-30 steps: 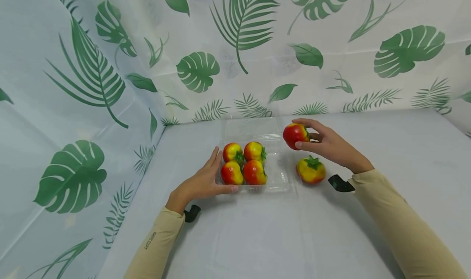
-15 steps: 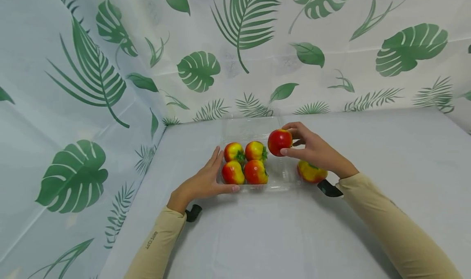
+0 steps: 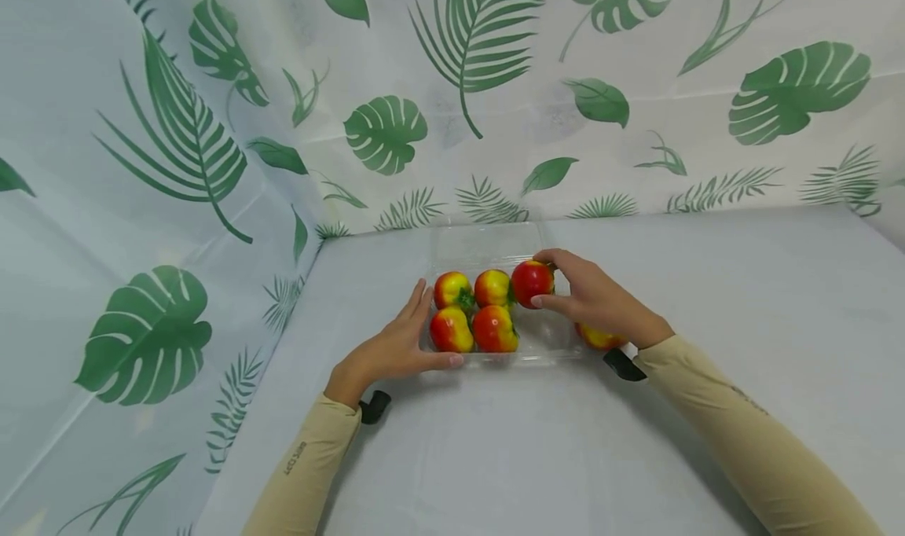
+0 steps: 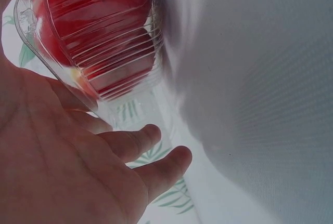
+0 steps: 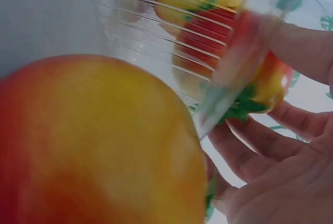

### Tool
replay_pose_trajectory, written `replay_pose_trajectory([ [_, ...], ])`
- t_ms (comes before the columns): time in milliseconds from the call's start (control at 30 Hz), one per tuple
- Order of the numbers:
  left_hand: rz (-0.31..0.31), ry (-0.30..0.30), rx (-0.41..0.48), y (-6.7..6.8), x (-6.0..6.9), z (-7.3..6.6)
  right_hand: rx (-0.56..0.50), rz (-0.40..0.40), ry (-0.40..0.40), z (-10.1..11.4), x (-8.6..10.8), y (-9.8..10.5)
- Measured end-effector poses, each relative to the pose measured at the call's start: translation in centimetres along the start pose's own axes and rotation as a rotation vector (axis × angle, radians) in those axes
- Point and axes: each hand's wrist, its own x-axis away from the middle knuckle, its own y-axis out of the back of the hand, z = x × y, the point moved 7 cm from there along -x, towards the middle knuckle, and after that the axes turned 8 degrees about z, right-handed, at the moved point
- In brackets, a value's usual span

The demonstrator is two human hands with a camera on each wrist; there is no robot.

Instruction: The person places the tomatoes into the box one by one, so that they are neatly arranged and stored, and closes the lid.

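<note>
My right hand (image 3: 601, 296) grips a red-and-yellow persimmon-like fruit (image 3: 530, 284) with a green leafy top, between thumb and fingers. It holds this fruit at the back right of a clear plastic box (image 3: 544, 333), partly inside it in the right wrist view. Several similar fruits (image 3: 451, 330) sit in two rows in the box's left and middle. My left hand (image 3: 396, 351) rests at the box's left side with fingers extended, its thumb along the front edge. In the left wrist view, the left palm (image 4: 57, 156) lies beside the box's ribbed wall (image 4: 114, 68).
One more fruit (image 3: 597, 338) lies on the table right of the box, partly hidden by my right hand and wrist; it looms close in the right wrist view. The box's clear lid (image 3: 488, 241) lies open behind. A leaf-patterned sheet (image 3: 495, 151) hangs at the back.
My right hand has carried its fruit leftward and down, from above the loose fruit to the back right of the box. My left hand has stayed at the box's left side.
</note>
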Motion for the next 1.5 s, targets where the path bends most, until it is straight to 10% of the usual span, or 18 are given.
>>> replay_pose_trajectory([
  [933,0.001,-0.001,0.002,0.1,0.1,-0.2,0.172,-0.051,-0.092,-0.6,-0.5,-1.1],
  [1500,-0.006,-0.005,-0.006,0.0,0.0,0.0,0.256,-0.084,-0.01,-0.4,-0.4,-1.0],
])
